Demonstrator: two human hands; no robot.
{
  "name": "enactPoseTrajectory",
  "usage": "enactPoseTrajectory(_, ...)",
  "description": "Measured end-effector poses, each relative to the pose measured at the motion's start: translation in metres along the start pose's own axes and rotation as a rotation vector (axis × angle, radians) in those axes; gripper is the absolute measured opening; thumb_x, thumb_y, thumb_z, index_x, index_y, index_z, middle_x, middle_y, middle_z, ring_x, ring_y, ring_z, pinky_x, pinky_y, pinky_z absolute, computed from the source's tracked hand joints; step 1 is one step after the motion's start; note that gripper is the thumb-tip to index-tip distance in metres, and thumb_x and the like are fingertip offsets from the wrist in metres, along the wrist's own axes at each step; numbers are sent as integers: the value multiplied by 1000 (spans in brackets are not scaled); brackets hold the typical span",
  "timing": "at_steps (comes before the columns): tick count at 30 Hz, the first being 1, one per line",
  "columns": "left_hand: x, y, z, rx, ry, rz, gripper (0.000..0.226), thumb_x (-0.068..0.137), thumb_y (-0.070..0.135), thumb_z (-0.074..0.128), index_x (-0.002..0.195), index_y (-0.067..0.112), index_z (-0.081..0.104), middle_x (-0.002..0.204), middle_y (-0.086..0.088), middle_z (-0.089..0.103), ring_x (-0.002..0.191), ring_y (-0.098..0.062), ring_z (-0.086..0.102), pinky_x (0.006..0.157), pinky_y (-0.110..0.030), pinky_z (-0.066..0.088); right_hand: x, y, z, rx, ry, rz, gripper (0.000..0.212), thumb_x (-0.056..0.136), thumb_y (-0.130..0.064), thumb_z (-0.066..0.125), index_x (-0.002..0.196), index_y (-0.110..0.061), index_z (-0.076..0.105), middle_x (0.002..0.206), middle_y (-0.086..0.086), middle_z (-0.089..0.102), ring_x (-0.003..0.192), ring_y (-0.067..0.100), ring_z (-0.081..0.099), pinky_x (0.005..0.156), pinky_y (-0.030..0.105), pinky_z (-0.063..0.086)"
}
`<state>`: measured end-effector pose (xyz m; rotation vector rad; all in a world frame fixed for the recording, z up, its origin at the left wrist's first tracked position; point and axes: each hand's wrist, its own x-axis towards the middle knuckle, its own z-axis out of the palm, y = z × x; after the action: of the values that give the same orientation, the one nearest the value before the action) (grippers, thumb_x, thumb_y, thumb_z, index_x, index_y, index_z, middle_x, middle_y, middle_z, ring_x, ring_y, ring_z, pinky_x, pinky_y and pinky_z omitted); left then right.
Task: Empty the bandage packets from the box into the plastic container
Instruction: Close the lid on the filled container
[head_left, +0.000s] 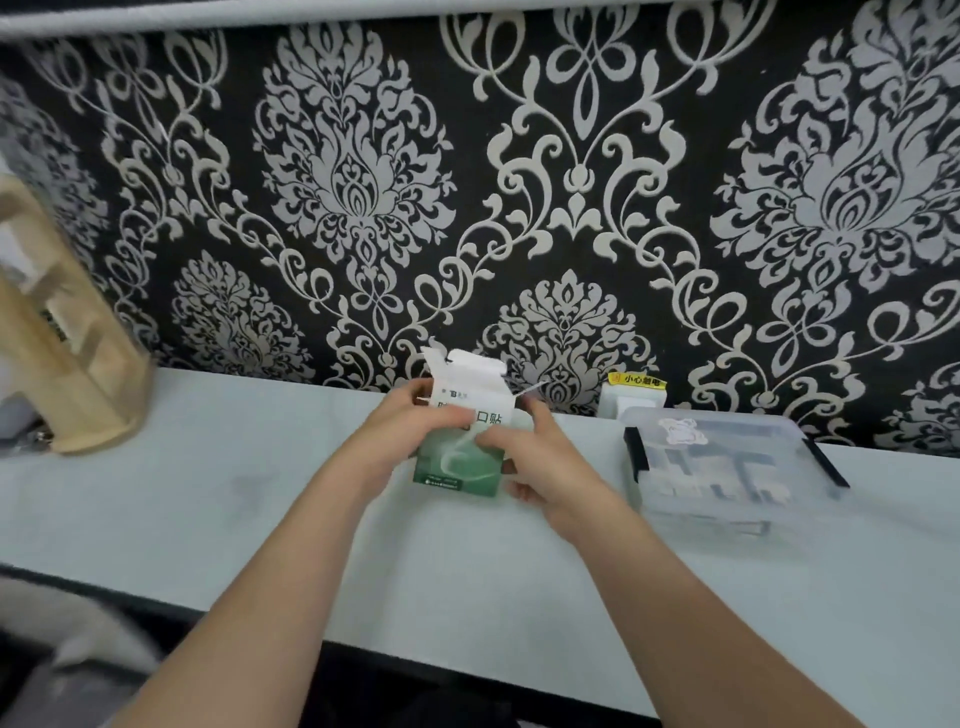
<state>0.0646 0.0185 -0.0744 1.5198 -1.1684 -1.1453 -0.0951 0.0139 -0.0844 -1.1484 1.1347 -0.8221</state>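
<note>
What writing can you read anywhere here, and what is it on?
"口贴": on the front of the box; the characters before it are hidden by the left hand.
"小心触电": on the yellow label.
Small print at the box's top and bottom: too blurred to read.
Sticker on the plastic container: unreadable.
</note>
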Motion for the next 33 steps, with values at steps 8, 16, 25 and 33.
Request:
enactPoseTrajectory(8, -95, -8, -87, -21, 182, 8, 75, 63, 53, 81, 121, 15, 53, 105, -3, 73, 93, -20, 72, 90, -42, 55, -48, -8, 71, -42, -291, -53, 52, 79, -24, 77, 123, -23, 49, 106, 6, 73, 80, 17, 61, 59, 26, 38)
enactPoseTrajectory(16, -208, -82, -173, -103, 363, -43, 39, 74, 29, 78, 106, 18, 60, 105, 0, 72, 97, -18, 70, 80, -32, 54, -89, 29, 180, -335, -530, -112, 62, 71, -13, 83, 119, -21, 43, 112, 0, 66, 102, 18, 65, 85, 40, 57)
enactPoseTrajectory(25, -246, -171, -211, 162, 202, -397, 42, 74, 22, 83, 110, 21, 62, 102, 0, 74, 101, -23, 69, 93, -46, 53, -96, 122, 252, -804, -573, -127, 40, 78, -13, 67, 113, -9, 46, 103, 8, 65, 94, 26, 64, 72, 37, 54)
enactPoseTrajectory(33, -218, -192, -193, 610, 582, -380, 54, 86, 26, 66, 135, 15, 47, 128, -4, 57, 111, -24, 58, 90, -32, 48, -103, 137, 231, -927, -521, -179, 52, 90, -9, 51, 140, -14, 39, 123, 10, 60, 108, 27, 60, 91, 37, 51)
